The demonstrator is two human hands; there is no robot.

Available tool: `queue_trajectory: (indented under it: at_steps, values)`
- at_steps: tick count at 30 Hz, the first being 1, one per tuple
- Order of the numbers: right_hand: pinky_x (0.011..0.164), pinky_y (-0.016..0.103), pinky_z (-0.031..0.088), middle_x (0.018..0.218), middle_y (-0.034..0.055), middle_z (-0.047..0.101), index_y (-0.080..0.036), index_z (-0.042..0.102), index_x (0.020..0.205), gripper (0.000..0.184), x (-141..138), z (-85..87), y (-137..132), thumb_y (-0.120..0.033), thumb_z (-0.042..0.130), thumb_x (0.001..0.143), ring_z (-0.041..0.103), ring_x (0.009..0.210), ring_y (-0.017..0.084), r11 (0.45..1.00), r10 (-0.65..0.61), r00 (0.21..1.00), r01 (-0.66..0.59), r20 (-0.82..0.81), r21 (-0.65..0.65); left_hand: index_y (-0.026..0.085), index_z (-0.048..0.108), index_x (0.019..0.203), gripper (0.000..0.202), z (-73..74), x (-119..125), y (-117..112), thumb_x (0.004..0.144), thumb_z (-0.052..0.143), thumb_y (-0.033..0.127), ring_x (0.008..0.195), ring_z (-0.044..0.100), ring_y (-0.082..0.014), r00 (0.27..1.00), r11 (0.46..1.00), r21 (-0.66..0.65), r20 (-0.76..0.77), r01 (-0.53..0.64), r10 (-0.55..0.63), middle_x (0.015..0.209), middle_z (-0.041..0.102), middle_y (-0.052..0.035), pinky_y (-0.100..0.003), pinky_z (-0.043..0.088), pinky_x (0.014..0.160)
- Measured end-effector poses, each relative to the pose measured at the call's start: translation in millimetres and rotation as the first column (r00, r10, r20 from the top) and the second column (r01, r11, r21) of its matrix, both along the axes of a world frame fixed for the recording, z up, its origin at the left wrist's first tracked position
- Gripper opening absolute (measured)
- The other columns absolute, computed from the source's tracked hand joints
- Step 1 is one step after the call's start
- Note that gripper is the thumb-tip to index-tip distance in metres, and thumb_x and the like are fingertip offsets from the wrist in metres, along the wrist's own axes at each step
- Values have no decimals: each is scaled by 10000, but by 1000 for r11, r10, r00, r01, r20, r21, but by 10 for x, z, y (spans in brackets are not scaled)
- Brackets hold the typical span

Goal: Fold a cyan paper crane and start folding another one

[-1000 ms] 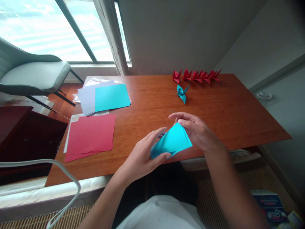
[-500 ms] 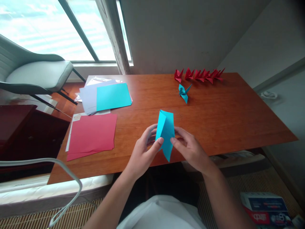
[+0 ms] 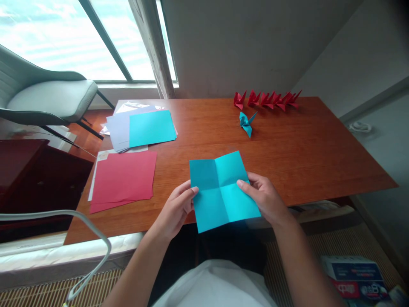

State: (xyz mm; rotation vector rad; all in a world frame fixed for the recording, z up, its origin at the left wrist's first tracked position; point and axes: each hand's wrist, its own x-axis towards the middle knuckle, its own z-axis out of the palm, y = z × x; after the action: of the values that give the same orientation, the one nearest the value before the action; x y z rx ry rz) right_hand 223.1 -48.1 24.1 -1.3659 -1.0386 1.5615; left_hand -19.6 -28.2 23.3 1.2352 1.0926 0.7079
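A turquoise sheet of origami paper (image 3: 220,192) is spread out between my hands, above the table's front edge. Crossing creases divide it into quarters, and it bends slightly along the upright one. My left hand (image 3: 182,204) pinches its left edge, thumb on top and fingers behind. At the right edge, my right hand (image 3: 260,194) grips the sheet the same way. Beyond the sheet, a turquoise paper crane (image 3: 246,124) stands on the table. Behind it is a row of several red paper cranes (image 3: 266,100).
On the wooden table (image 3: 319,149), red sheets (image 3: 124,177) lie at the left, with turquoise paper (image 3: 153,128) and pale sheets behind them. A grey chair (image 3: 51,98) stands by the window. A white cable (image 3: 92,230) curves at lower left; a box (image 3: 354,277) sits at lower right.
The turquoise sheet was partly folded and narrow; now it is opened nearly flat. My hands have moved apart, the left one leftward and the right one slightly rightward.
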Motion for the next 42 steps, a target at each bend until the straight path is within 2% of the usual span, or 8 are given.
queue_trajectory:
  at_steps: [3, 7, 12, 17, 23, 28, 34, 42]
  values:
    - [749, 362, 600, 1025, 56, 767, -232, 728, 1116, 373, 8, 15, -8, -501, 716, 857, 713, 843, 237, 1000, 0, 998, -1, -56, -12, 215, 696, 1195, 401, -12, -31, 1, 872, 694, 453, 771, 690, -195, 979, 970, -245, 198, -3, 53, 974, 755, -64, -312, 579, 705]
    - [795, 378, 602, 1081, 59, 770, -248, 734, 1135, 360, 13, 13, -15, -476, 730, 856, 720, 903, 244, 1000, 4, 996, -5, -85, -12, 202, 711, 1183, 403, -42, -32, -2, 843, 754, 413, 889, 701, -219, 967, 954, -300, 240, -11, 87, 1090, 753, -87, -348, 578, 807]
    - [816, 353, 569, 1032, 54, 770, -241, 765, 1026, 277, 37, -28, -15, -442, 740, 837, 698, 933, 234, 999, -9, 999, 12, -49, 51, 199, 748, 1093, 340, -37, -44, -3, 817, 771, 396, 786, 666, -189, 965, 955, -294, 240, -31, 105, 963, 747, -74, -275, 546, 671]
    - [667, 280, 490, 910, 28, 744, -232, 787, 888, 167, 100, -35, -33, -301, 640, 850, 644, 774, 183, 996, 40, 999, -38, -26, 77, 192, 798, 941, 231, 19, -85, 1, 784, 751, 354, 597, 543, -112, 950, 951, -309, 288, -25, 118, 858, 704, -45, -215, 435, 533]
    - [917, 330, 459, 1029, 53, 751, -203, 773, 892, 273, 175, 26, 15, -265, 508, 878, 640, 1022, 237, 949, 209, 974, -225, 90, 222, 173, 800, 964, 394, 28, -141, 6, 920, 560, 483, 801, 628, -205, 965, 986, -166, 262, 15, 29, 949, 737, -93, -271, 482, 681]
    - [700, 291, 460, 787, 22, 681, -196, 654, 745, 296, 117, 169, 119, -411, 592, 938, 614, 774, 184, 927, 271, 901, -339, 340, 159, 207, 803, 985, 355, 103, -155, 6, 973, 564, 469, 1024, 651, -240, 990, 992, -9, 65, 126, -125, 1034, 770, -72, -287, 476, 886]
    - [769, 273, 483, 946, 4, 746, -219, 715, 978, 124, -24, 305, 247, -267, 689, 867, 669, 869, 173, 830, 346, 707, -537, 617, 149, 175, 763, 986, 210, 107, -107, 7, 931, 649, 343, 799, 672, -180, 981, 974, 125, -76, 188, -180, 918, 763, -54, -232, 491, 662]
    - [699, 264, 447, 852, -5, 773, -210, 767, 871, 149, -221, 327, 316, -201, 624, 909, 673, 776, 152, 754, 361, 623, -633, 693, 175, 209, 711, 1143, 242, 75, -64, 37, 954, 564, 244, 921, 730, -195, 912, 896, 341, -385, 285, -144, 1086, 777, -53, -247, 505, 765]
